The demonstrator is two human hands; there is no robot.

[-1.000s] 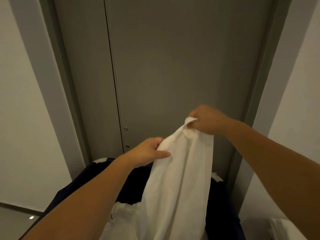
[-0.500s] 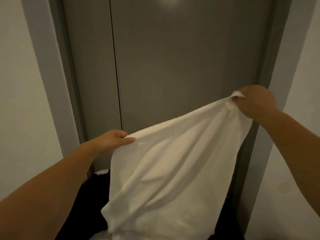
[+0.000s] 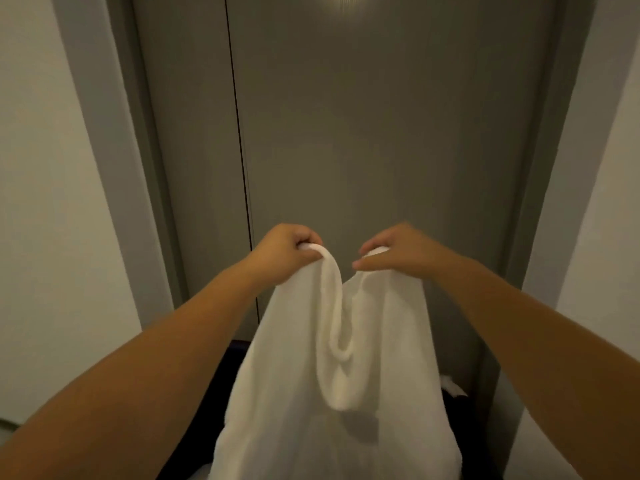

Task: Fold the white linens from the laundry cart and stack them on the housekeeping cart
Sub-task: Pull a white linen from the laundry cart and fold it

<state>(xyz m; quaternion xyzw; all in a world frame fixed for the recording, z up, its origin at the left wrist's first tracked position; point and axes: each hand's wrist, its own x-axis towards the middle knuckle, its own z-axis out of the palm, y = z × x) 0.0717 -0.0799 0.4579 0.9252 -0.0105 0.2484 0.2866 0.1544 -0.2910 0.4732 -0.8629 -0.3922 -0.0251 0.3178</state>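
Note:
A white linen (image 3: 294, 368) hangs in front of me, held up by its top edge at chest height. My left hand (image 3: 284, 251) is shut on the left top corner and my right hand (image 3: 391, 251) grips the right top corner. The two hands are close together, so the cloth's top edge sags between them in a deep loop. The cloth's lower part drops out of view at the bottom. Behind it, only slivers of the dark blue laundry cart (image 3: 235, 351) show. The housekeeping cart is not in view.
A grey double door (image 3: 381, 133) with a vertical seam stands straight ahead in a grey frame. White walls (image 3: 52, 202) flank it on both sides. A bit of white fabric (image 3: 452, 386) peeks out at the cart's right edge.
My hands were spread wide with the linen stretched open half a second ago. They have now come together in the middle, and the top edge has slackened into a hanging fold.

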